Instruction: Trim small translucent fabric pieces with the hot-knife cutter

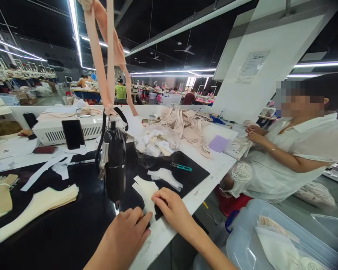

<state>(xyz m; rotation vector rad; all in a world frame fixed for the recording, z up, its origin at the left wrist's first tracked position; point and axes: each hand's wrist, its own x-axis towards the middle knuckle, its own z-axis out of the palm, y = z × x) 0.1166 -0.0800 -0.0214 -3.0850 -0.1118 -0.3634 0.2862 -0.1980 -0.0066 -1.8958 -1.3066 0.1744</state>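
A cream fabric piece (147, 189) with a forked upper end lies at the front edge of the black work surface. My right hand (176, 212) pinches its right edge between thumb and fingers. At its lower end my left hand (126, 234) is closed, fingers curled over the fabric; the thumb is hidden. Just beyond my left hand hangs a black cylindrical tool (115, 165), its narrow tip pointing down, tied up by peach fabric strips (110, 67). A white cut piece (166, 177) lies behind the cream one, near teal-handled thread snips (181, 167).
Stacked cream pieces (36, 212) lie at left. Behind stand a white vented box (47, 131), a phone (73, 134), a plastic bag of scraps (156, 142) and heaped beige garments (183, 122). A co-worker (287, 157) sits at right, beyond a clear plastic bin (242, 240).
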